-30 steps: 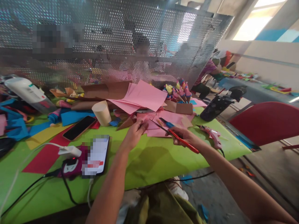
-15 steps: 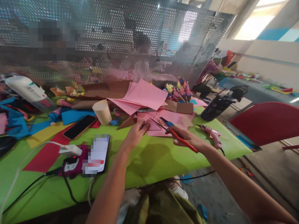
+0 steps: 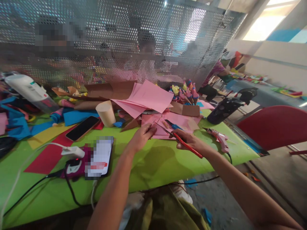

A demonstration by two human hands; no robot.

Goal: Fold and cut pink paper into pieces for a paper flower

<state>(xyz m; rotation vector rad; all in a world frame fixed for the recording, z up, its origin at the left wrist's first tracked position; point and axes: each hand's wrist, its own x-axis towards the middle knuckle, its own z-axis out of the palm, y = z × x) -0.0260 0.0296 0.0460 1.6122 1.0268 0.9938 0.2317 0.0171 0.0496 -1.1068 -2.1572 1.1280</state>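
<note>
My right hand [image 3: 189, 142] is closed around red-handled scissors [image 3: 184, 143] whose dark blades point left toward a flat pink paper sheet [image 3: 165, 126] on the green table [image 3: 153, 163]. My left hand [image 3: 141, 137] rests at the near left edge of that sheet, fingers pinched together on the paper. The blade tips lie just right of my left fingers.
Loose pink sheets [image 3: 148, 97], brown card [image 3: 110, 91], a cream paper cone [image 3: 106, 113], two phones [image 3: 82, 127] [image 3: 100, 156], a charger with cables [image 3: 72, 151], a pink glue gun [image 3: 219, 139], a black bottle [image 3: 225, 110]. Perforated metal screen [image 3: 120, 41] behind; red chair [image 3: 275, 124] right.
My left hand has slid slightly forward onto the pink sheet's edge. The right hand with the scissors has barely shifted.
</note>
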